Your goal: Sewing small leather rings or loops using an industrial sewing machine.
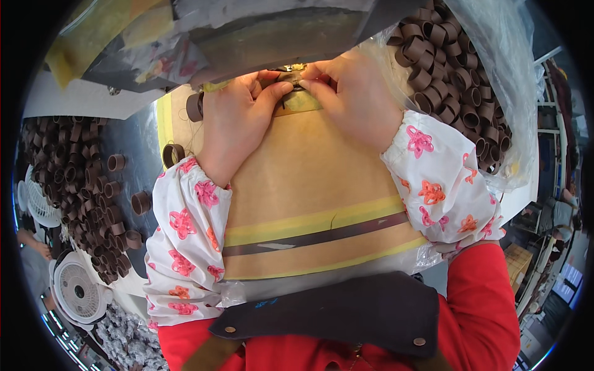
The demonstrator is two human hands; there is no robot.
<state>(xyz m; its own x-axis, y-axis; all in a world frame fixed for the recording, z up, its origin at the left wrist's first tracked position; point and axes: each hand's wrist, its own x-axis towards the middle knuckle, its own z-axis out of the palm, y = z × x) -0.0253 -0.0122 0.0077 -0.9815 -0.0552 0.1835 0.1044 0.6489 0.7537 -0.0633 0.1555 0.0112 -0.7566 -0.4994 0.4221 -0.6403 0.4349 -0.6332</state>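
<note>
Under the sewing machine head (pixel 278 37), both my hands meet close to the lit needle area. My left hand (pixel 235 117) is closed, its thumb and fingers pinching one side of a small brown band (pixel 289 78). From the other side my right hand (pixel 356 96) pinches the same band between thumb and fingertips. Much of the band is covered by my fingers, so its full shape is hidden. Just left of my left wrist, one brown loop (pixel 195 107) lies by a loose thread, and another brown loop (pixel 174 154) stands nearer me.
A large heap of brown loops (pixel 77 167) spreads on the left. More brown loops (pixel 442 68) fill a clear plastic bag (pixel 510 74) on the right. The tan work surface (pixel 309 167) carries yellow tape strips (pixel 352 216). A white fan (pixel 79 290) stands at lower left, near another person's hand (pixel 42 249).
</note>
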